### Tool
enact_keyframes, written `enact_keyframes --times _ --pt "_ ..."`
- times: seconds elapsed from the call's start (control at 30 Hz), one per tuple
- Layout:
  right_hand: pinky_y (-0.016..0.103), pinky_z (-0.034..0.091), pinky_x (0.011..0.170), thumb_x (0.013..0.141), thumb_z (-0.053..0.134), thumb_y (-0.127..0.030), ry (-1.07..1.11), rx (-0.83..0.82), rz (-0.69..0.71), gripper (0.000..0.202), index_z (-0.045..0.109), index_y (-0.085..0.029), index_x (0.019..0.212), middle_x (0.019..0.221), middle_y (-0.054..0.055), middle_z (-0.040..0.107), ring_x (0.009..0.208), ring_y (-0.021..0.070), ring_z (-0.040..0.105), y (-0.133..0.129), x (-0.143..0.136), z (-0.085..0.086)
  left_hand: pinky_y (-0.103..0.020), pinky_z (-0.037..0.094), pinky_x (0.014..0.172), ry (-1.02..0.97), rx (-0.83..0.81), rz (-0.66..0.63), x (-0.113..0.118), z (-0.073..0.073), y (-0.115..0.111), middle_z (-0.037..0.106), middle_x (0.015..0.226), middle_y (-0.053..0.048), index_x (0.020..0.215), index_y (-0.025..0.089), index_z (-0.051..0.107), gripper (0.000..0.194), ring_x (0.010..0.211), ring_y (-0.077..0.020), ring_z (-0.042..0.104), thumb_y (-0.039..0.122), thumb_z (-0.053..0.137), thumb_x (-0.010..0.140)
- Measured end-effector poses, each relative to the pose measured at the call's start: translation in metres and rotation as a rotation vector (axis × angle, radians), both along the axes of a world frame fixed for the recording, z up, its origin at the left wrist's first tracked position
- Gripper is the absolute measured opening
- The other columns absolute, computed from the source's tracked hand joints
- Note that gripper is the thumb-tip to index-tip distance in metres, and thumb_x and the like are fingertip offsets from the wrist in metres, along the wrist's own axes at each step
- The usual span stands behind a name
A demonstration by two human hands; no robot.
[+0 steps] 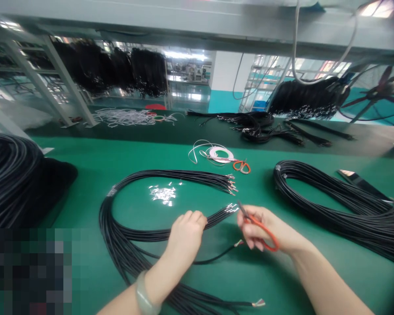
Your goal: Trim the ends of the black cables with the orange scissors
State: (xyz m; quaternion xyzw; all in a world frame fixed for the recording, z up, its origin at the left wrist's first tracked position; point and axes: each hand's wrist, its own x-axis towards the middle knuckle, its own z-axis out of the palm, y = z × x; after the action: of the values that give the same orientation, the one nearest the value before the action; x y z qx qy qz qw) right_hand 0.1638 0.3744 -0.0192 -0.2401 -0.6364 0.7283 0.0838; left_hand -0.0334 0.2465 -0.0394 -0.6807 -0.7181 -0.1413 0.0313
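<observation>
My left hand (187, 232) is closed over a bundle of black cables (144, 235), just behind their cut ends. White and silvery tips (230, 208) stick out to its right. In my right hand (265, 223) is a pair of orange-handled scissors (262, 229), the dark blades pointing up and left beside those tips. The bundle curves round at the left, where a clear tie (112, 191) binds it. Its upper ends (231, 184) show bare copper-coloured wires. Two lower cable ends, one with coloured wires (258, 302), lie apart near the front.
Small white scraps (164, 194) lie inside the loop. Behind are a white coil (221, 154) and a second pair of orange scissors (242, 166). Another black cable coil (315, 188) and a dark phone-like slab (364, 186) are at right. More cable (13, 179) is piled at left.
</observation>
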Motion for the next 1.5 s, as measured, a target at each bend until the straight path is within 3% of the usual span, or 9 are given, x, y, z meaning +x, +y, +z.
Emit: enact_keyframes --times 0.1,0.17,0.6,0.77,0.93,1.07,1.17,1.37,1.5 --pt "0.017 0.033 0.037 0.077 0.070 -0.049 -0.071 0.206 -0.309 0.035 0.055 -0.019 0.087 0.059 -0.002 0.065 0.040 0.0078 0.049 0.004 -0.007 0.001 -0.030 0.046 0.065 0.050 0.007 0.023 -0.003 0.001 0.000 0.067 0.082 -0.002 0.084 0.019 0.065 0.011 0.074 -0.0183 0.059 0.018 0.056 0.091" --pt "0.018 0.033 0.037 0.077 0.070 -0.052 -0.103 0.256 -0.413 0.037 0.055 -0.019 0.087 0.061 -0.001 0.066 0.042 0.0090 0.049 0.006 -0.011 -0.003 -0.029 0.046 0.064 0.082 -0.005 0.030 -0.004 0.001 0.000 0.067 0.083 -0.002 0.083 0.018 0.064 0.010 0.075 -0.0187 0.059 0.017 0.057 0.091" --pt "0.022 0.037 0.037 0.071 0.074 -0.051 -0.174 0.319 -0.651 0.039 0.056 -0.021 0.090 0.072 0.003 0.069 0.044 0.0123 0.054 0.014 -0.010 -0.019 -0.029 0.050 0.061 0.243 -0.100 -0.026 0.008 0.012 -0.007 0.065 0.084 -0.007 0.087 0.014 0.062 0.023 0.079 -0.0221 0.060 -0.004 0.049 0.084" --pt "0.021 0.037 0.037 0.068 0.077 -0.049 -0.140 0.268 -0.653 0.041 0.056 -0.021 0.090 0.067 0.000 0.067 0.046 0.0142 0.059 0.012 -0.014 -0.022 -0.035 0.050 0.072 0.066 -0.051 -0.036 0.006 0.014 -0.008 0.061 0.086 -0.006 0.093 0.016 0.059 0.019 0.081 -0.0228 0.055 0.002 0.046 0.089" --pt "0.023 0.047 0.049 0.068 0.080 -0.046 0.019 0.194 -0.711 0.046 0.054 -0.021 0.097 0.081 0.001 0.070 0.056 0.0122 0.061 0.001 -0.022 -0.014 -0.039 0.048 0.074 -0.120 0.046 -0.035 0.003 0.010 -0.007 0.061 0.092 -0.007 0.102 0.017 0.058 0.018 0.084 -0.0238 0.054 0.012 0.043 0.094" --pt "0.024 0.050 0.054 0.068 0.082 -0.039 0.175 0.179 -0.746 0.041 0.056 -0.022 0.095 0.081 0.001 0.070 0.056 0.0109 0.058 -0.008 -0.024 -0.004 -0.035 0.048 0.078 -0.412 0.120 -0.061 0.009 0.011 -0.003 0.061 0.098 -0.007 0.107 0.019 0.057 0.017 0.088 -0.0214 0.057 0.018 0.045 0.095" --pt "0.026 0.051 0.056 0.068 0.082 -0.038 0.203 0.228 -0.734 0.041 0.057 -0.021 0.096 0.081 0.002 0.071 0.059 0.0124 0.059 -0.009 -0.024 -0.006 -0.032 0.048 0.081 -0.613 0.191 -0.095 0.015 0.013 0.003 0.062 0.095 -0.005 0.106 0.020 0.060 0.017 0.091 -0.0193 0.058 0.021 0.047 0.095" --pt "0.028 0.050 0.054 0.063 0.084 -0.042 0.085 0.271 -0.767 0.047 0.058 -0.017 0.095 0.075 0.003 0.070 0.055 0.0140 0.059 0.007 -0.026 -0.023 -0.025 0.048 0.067 -0.918 0.216 0.000 0.017 0.017 0.007 0.055 0.089 -0.002 0.100 0.019 0.059 0.017 0.068 -0.0118 0.058 0.025 0.043 0.097" --pt "0.026 0.051 0.058 0.071 0.079 -0.042 0.193 0.281 -0.845 0.042 0.055 -0.022 0.099 0.084 0.001 0.071 0.061 0.0137 0.064 0.000 -0.025 -0.007 -0.024 0.046 0.066 -0.951 0.177 -0.023 0.019 0.022 0.000 0.053 0.086 -0.001 0.099 0.019 0.058 0.017 0.069 -0.0121 0.056 0.028 0.044 0.096"
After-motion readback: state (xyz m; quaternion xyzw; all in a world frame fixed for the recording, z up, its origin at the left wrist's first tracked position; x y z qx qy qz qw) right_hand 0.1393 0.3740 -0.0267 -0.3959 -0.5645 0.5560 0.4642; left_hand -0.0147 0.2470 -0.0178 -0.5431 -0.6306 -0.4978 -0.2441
